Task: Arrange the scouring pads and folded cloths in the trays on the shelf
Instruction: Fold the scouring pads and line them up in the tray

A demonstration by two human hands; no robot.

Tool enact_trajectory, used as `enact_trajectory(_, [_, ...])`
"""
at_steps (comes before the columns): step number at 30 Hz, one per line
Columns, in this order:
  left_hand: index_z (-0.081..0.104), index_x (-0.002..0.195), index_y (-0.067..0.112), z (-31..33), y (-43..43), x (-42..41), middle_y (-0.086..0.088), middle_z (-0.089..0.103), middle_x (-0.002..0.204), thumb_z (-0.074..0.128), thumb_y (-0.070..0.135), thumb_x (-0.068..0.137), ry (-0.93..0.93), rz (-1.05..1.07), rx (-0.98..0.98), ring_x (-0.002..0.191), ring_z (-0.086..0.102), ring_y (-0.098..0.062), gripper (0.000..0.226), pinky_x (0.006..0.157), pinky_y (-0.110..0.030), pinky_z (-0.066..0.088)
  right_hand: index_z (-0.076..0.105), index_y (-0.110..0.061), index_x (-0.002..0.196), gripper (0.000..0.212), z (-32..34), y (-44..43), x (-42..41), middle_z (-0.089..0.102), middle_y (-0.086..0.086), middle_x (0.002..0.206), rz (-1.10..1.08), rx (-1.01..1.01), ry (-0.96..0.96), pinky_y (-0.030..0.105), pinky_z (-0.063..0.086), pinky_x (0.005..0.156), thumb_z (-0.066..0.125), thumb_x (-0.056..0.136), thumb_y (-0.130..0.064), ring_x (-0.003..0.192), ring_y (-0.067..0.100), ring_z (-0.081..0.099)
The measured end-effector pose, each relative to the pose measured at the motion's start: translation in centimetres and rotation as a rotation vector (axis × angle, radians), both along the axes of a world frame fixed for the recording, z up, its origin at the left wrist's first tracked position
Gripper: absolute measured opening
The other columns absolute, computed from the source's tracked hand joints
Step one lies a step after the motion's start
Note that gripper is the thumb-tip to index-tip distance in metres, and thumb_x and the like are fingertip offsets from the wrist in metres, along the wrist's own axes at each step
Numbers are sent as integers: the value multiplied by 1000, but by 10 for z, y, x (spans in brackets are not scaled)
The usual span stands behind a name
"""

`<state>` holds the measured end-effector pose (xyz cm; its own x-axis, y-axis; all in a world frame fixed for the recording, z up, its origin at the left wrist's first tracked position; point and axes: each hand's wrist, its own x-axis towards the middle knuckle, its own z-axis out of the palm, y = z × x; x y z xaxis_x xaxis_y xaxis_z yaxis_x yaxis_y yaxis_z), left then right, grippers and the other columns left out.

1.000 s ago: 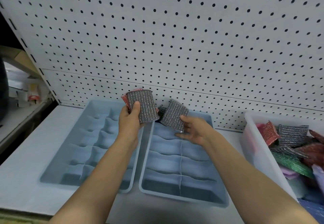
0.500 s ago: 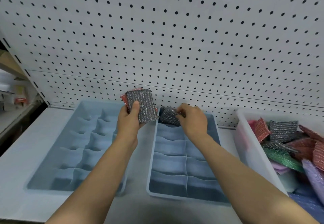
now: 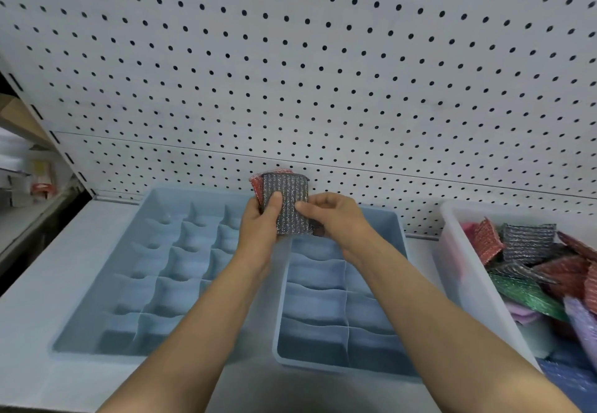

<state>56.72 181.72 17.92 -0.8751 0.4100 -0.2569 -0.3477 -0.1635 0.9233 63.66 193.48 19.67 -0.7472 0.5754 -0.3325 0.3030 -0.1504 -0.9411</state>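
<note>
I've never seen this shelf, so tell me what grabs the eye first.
Both hands meet at the centre, the left hand and right hand sharing a grip on a small stack of scouring pads. Below sit two blue trays, and at right a clear bin heaped with colourful pads.

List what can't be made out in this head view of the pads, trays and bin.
- Pad stack: the count is hidden; the grey front pad covers the red ones behind.
- Right tray: its back compartments are hidden by both hands, so a pad there cannot be confirmed.
- Right hand: its fingertips touch the front pad, but whether it has a grip is unclear.
- Bin: cut off by the right edge; lower contents are buried.
</note>
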Motion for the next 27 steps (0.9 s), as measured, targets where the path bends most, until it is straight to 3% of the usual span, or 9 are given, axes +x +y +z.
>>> enact_trajectory(2, [57,127,12,1,4,2,-10,70,117,50,36,102,-31,-17,28,105,68,-24,36,93,-46,56,70,-10,90,13,0,5,7,75,8,89,3,-119,41,39,55,86,79,81,-15,79,20,67])
enact_trajectory(6, [63,116,12,-1,4,-2,-11,71,112,50,25,103,23,60,25,102,68,-26,22,91,-45,57,65,-13,90,9,2,20,18,74,5,82,-237,-307,241,26,57,65,72,87,-8,72,16,68])
enact_trajectory(9, [62,113,14,-3,-1,-11,-8,69,110,51,25,103,32,150,-8,103,67,-25,18,86,-40,57,65,-20,84,18,-3,34,25,70,-4,72,-362,115,192,18,50,62,79,81,-9,64,7,64])
enact_trajectory(12, [62,114,14,-2,-6,-16,-6,69,110,52,26,102,36,150,-8,99,66,-19,19,81,-32,56,69,-25,84,16,-17,40,29,68,-10,74,-230,588,-11,22,51,70,81,79,-16,71,8,65])
enact_trajectory(15, [65,116,12,-3,-6,-12,-6,71,110,56,27,101,56,112,-7,99,68,-19,23,82,-30,57,72,-26,92,13,-30,35,27,70,-3,83,-94,963,-161,29,49,69,78,81,-24,82,17,65])
enact_trajectory(18, [67,116,10,-5,-7,-7,-7,72,110,57,26,100,69,87,-5,99,68,-19,26,86,-32,57,74,-18,89,15,-33,30,20,68,1,75,-94,1269,-57,27,41,58,81,76,-16,87,24,61])
enact_trajectory(22, [68,110,11,-5,-7,-6,-11,72,109,57,25,100,89,77,-8,97,67,-20,20,88,-34,56,69,-14,72,21,-45,27,8,63,-2,60,9,1465,-57,28,40,42,83,63,-2,78,26,57])
enact_trajectory(27, [68,112,12,-7,-9,-9,-10,72,111,57,29,100,81,80,-24,104,67,-23,23,94,-40,55,76,-14,83,13,-42,35,1,69,4,70,71,1330,-107,33,46,53,78,73,-5,90,27,57])
